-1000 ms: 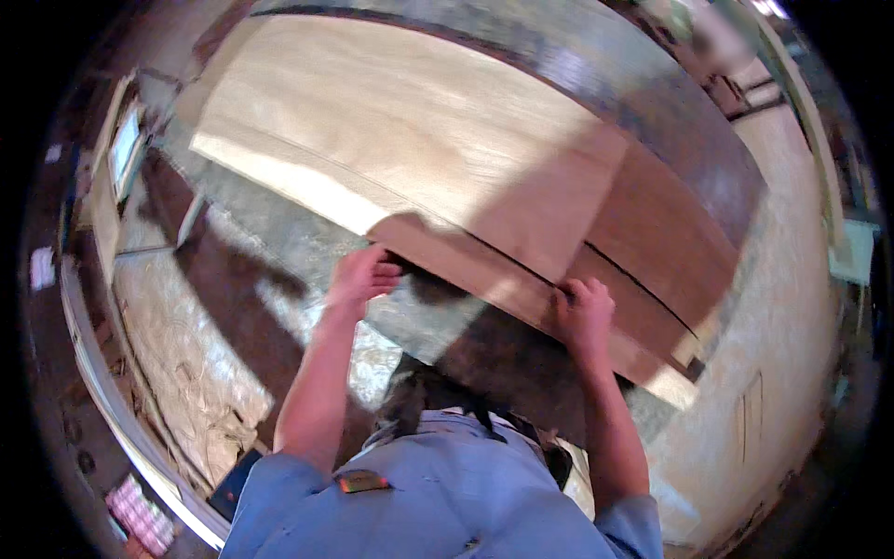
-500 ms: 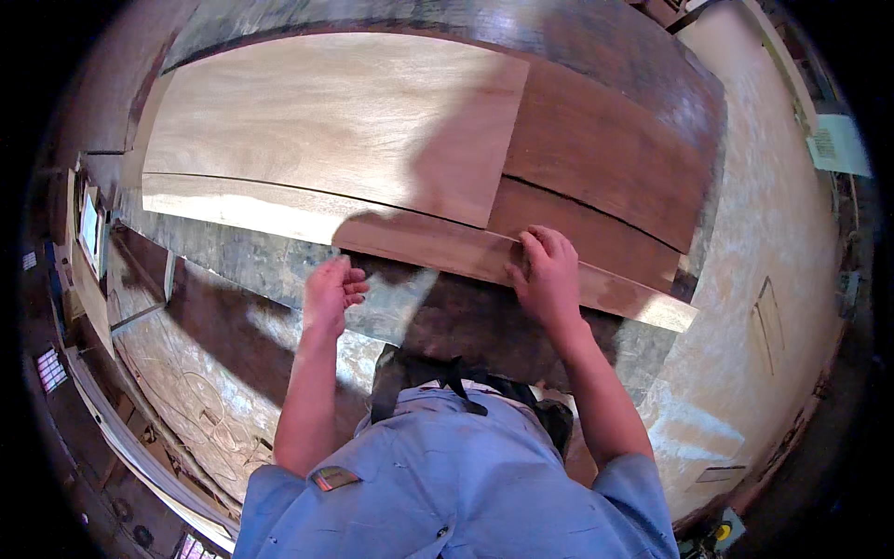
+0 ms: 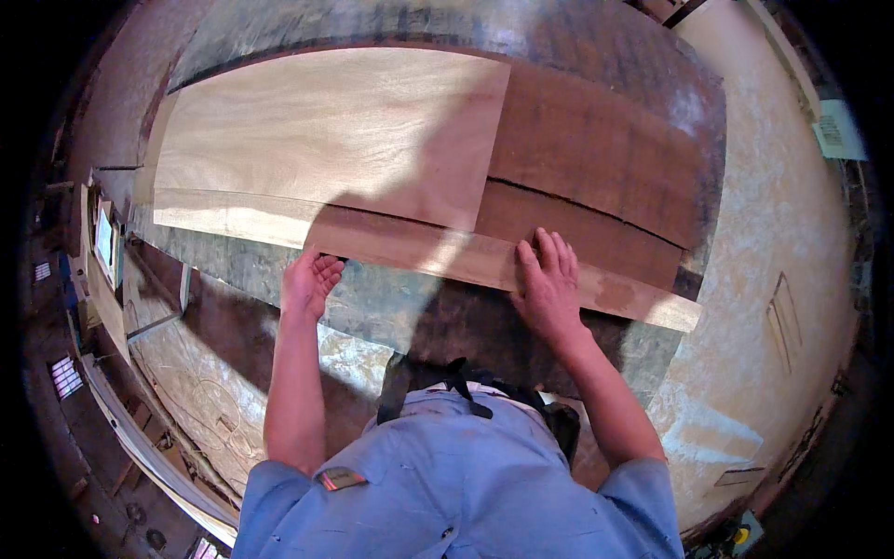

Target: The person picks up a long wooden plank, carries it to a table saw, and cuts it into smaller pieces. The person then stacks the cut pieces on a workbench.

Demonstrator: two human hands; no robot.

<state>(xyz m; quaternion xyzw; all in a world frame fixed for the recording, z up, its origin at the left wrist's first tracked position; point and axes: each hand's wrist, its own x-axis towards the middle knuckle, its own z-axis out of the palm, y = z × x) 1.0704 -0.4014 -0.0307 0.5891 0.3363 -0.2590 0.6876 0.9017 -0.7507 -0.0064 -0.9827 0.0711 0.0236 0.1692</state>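
A long, narrow wooden strip (image 3: 410, 244) lies along the near side of a pale rectangular wood panel (image 3: 326, 126). A thin dark gap shows between them near the middle, finer toward the left. My left hand (image 3: 309, 287) is at the strip's near edge, left of centre, its thumb against the edge and its fingers curled just below. Further right, my right hand (image 3: 551, 287) rests on top of the strip with its fingers stretched forward and its palm down. Reddish-brown boards (image 3: 596, 149) lie right of the pale panel, split by a dark, uneven seam.
Beneath the wood is a dark, worn work surface (image 3: 372, 303). A pale, scuffed board surface (image 3: 782, 252) extends on the right. Stacked long boards (image 3: 158, 466) lie at the lower left, and a light green sheet (image 3: 838, 130) is at the far right.
My left hand has moved left and met the strip's edge. The gap between strip and panel has narrowed at the left. My right hand has flattened onto the strip. The view has shifted slightly.
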